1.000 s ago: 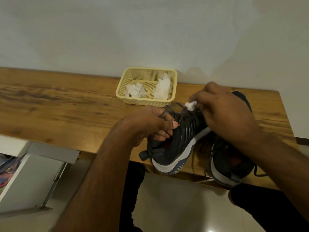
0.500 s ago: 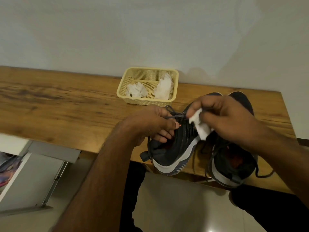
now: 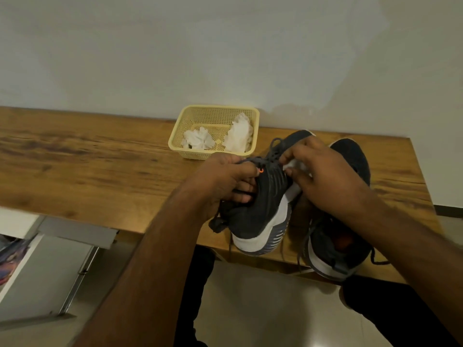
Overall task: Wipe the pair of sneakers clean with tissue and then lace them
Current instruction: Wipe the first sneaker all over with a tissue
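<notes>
The right hand [image 3: 323,176] pinches a white tissue [image 3: 294,166] against the tilted left sneaker [image 3: 263,209], which the left hand [image 3: 223,181] grips by its collar. The tissue is mostly hidden by fingers. The second sneaker [image 3: 350,159] stands just beside, partly covered by the right arm. Two crumpled tissues [image 3: 198,140] lie in one yellow basket [image 3: 213,155] on the wooden table [image 3: 87,166].

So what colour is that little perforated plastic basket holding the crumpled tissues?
The small perforated plastic basket is pale yellow, seen clearly in the head view.
</notes>
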